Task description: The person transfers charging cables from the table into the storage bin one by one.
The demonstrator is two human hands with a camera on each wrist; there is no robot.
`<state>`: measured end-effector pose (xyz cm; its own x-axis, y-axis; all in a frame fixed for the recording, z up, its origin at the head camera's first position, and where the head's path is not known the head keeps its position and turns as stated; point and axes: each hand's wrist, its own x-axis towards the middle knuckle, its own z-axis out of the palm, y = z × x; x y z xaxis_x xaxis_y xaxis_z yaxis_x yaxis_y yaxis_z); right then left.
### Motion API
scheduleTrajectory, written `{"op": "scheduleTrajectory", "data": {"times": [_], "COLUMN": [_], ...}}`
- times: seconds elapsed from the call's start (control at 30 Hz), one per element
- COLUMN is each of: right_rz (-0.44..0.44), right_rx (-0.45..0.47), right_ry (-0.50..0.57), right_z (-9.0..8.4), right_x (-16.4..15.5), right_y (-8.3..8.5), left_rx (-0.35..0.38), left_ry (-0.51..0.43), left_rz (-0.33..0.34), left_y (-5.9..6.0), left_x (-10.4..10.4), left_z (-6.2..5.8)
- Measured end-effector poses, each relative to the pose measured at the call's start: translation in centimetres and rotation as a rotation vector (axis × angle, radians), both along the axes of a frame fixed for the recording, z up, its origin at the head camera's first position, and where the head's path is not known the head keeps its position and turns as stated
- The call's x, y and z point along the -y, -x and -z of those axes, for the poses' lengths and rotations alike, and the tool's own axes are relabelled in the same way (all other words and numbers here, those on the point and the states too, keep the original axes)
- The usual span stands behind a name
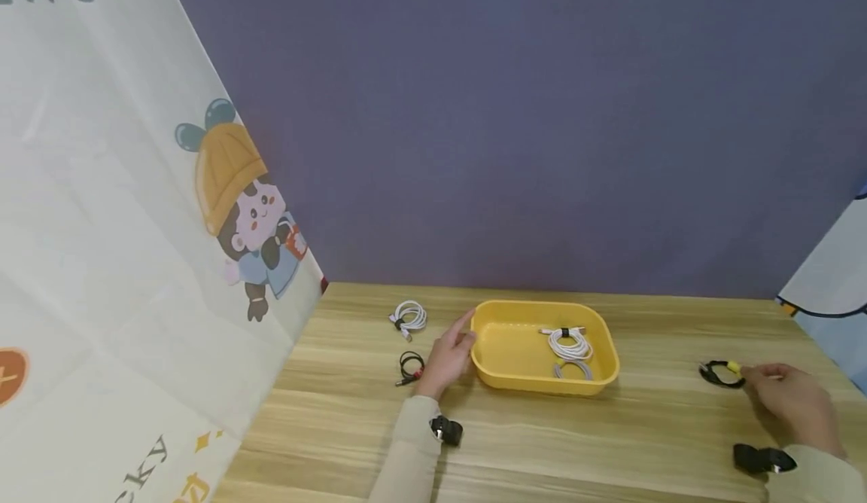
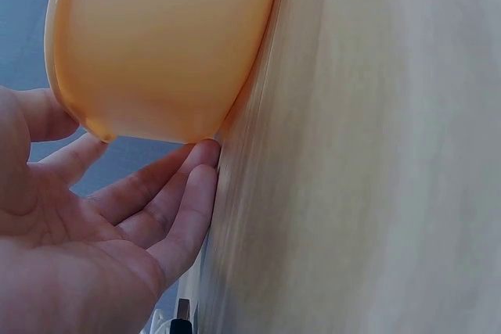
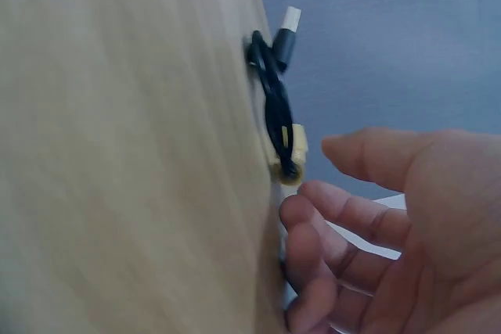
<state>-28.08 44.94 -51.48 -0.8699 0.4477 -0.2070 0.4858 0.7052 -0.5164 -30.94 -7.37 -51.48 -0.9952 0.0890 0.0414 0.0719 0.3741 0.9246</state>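
Observation:
A yellow plastic bin (image 1: pixel 497 382) stands mid-table with a white cable (image 1: pixel 570 346) and a grey cable (image 1: pixel 574 367) inside. Against its left end rests my left hand (image 1: pixel 447 360); the left wrist view shows the fingertips (image 2: pixel 205 150) along the bin's (image 2: pixel 168 52) wall and the thumb by its rim. At the right, a coiled black cable (image 1: pixel 719 375) with a yellow tie lies on the table. Right beside its tie is my right hand (image 1: pixel 792 401), with a gap between thumb and fingers around the near end of the cable (image 3: pixel 274 107) in the right wrist view.
To the left of the bin lie a coiled white cable (image 1: pixel 409 315) and, nearer, a black cable with a red part (image 1: pixel 410 366). The wooden table (image 1: pixel 576 443) ends at a dark blue backdrop (image 1: pixel 542 126). A printed white sheet (image 1: pixel 122 224) borders the left side.

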Motion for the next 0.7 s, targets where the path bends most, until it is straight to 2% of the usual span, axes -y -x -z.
{"op": "scheduleTrajectory", "data": {"times": [0.17, 0.37, 0.7], "right_rz": [-0.009, 0.01, 0.053], "right_rx": [0.007, 0.018, 0.008], "right_ry": [-0.006, -0.021, -0.039], "right_z": [0.69, 0.88, 1.02], "right_x": [-0.03, 0.29, 0.81], "right_y": [0.4, 0.54, 0.65], "left_rx": [-0.013, 0.002, -0.019], "left_ry": [0.033, 0.014, 0.015], "left_rz": [-0.013, -0.011, -0.016], "left_y": [-0.06, 0.02, -0.03], "left_x": [-0.07, -0.13, -0.25], "left_z": [0.05, 0.11, 0.17]}}
